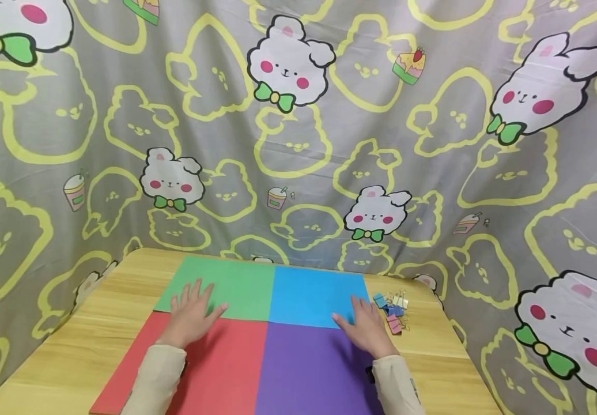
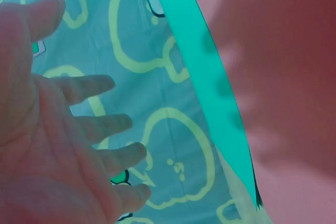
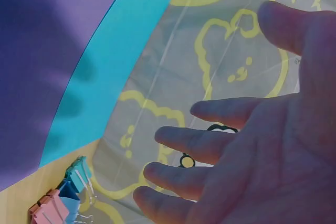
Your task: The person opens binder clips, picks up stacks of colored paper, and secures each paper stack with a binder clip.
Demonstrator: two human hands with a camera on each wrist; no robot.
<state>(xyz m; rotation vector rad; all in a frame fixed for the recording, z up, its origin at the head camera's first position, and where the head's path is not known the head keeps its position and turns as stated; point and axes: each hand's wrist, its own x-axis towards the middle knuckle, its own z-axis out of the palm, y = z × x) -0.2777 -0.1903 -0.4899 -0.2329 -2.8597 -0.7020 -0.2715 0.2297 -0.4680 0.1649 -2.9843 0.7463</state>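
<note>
My left hand hovers with spread fingers above the seam between the green sheet and the red sheet. On the other side, my right hand also has its fingers spread, over the blue sheet and the purple sheet. Both wrist views show the palms with nothing in them. Finger shadows fall on the sheets. Just right of the right hand lie several binder clips in teal, blue, pink and pale yellow; the pink clip also shows in the right wrist view.
The four sheets form a block on a wooden table. A grey curtain printed with rabbits and yellow outlines hangs close behind the table and along both sides.
</note>
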